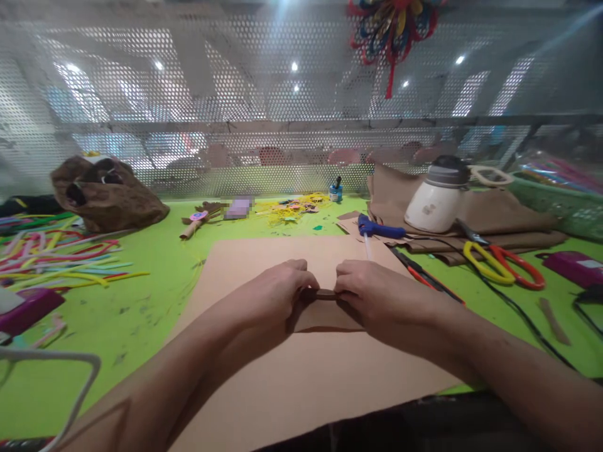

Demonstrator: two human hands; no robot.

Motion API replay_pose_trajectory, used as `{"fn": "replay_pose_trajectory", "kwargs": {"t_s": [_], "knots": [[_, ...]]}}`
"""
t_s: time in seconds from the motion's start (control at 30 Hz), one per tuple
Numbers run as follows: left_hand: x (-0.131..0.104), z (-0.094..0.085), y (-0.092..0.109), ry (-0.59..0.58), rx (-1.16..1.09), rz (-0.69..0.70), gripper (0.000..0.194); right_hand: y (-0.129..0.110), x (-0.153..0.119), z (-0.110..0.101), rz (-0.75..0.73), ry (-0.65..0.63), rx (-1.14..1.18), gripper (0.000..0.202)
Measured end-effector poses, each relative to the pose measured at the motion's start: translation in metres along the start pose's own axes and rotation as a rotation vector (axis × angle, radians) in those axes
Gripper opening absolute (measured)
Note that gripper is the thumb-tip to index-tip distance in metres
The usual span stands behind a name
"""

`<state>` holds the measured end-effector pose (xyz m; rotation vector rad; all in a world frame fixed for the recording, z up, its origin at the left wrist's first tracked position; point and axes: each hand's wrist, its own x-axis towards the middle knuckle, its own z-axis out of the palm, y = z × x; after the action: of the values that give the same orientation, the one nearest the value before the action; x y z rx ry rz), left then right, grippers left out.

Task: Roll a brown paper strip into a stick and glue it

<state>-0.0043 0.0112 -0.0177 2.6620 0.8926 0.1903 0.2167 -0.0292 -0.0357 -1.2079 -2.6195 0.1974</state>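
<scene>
Both hands meet over a large sheet of tan paper [264, 389] lying on the green table. My left hand [277, 289] is closed on the left end of a narrow brown strip [325, 294], its fingers curled inward. At the right end of that strip, my right hand [362, 285] pinches it in the same way. A short piece of the strip shows between the two sets of fingertips. Below it a flap of brown paper [325, 319] shows; whether it joins the strip is hidden by the hands.
A blue glue gun [384, 228] lies beyond my right hand, near a white bottle [438, 196] and folded brown paper [499, 207]. Scissors [502, 263] lie at the right. Colourful pipe cleaners [61, 251] and a brown bag [106, 194] are at the left.
</scene>
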Motion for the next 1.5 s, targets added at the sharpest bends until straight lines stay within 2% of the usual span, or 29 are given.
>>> {"fn": "replay_pose_trajectory", "kwargs": {"t_s": [0.23, 0.4, 0.73, 0.97, 1.17, 1.33, 1.5], "knots": [[-0.002, 0.000, -0.007, -0.026, 0.003, 0.004, 0.043, -0.009, -0.005, -0.011, 0.024, -0.019, -0.016, 0.015], [-0.004, -0.003, -0.005, -0.043, 0.022, 0.013, 0.045, -0.005, -0.004, -0.010, 0.006, -0.066, -0.011, 0.013], [-0.007, -0.005, -0.004, -0.053, 0.043, 0.045, 0.036, -0.012, -0.010, -0.009, 0.113, -0.058, 0.039, 0.012], [-0.005, -0.002, -0.008, -0.022, 0.037, 0.046, 0.034, -0.012, -0.010, -0.005, 0.123, -0.031, 0.036, 0.013], [-0.001, 0.000, 0.009, 0.027, 0.205, 0.004, 0.017, -0.010, -0.006, 0.004, 0.110, -0.017, -0.029, 0.009], [0.004, 0.007, 0.014, 0.037, 0.313, 0.005, 0.020, -0.012, -0.003, 0.013, 0.118, 0.045, -0.087, 0.012], [-0.002, 0.010, 0.006, 0.078, 0.165, 0.045, 0.007, -0.012, -0.008, 0.007, 0.149, -0.001, 0.039, 0.009]]}}
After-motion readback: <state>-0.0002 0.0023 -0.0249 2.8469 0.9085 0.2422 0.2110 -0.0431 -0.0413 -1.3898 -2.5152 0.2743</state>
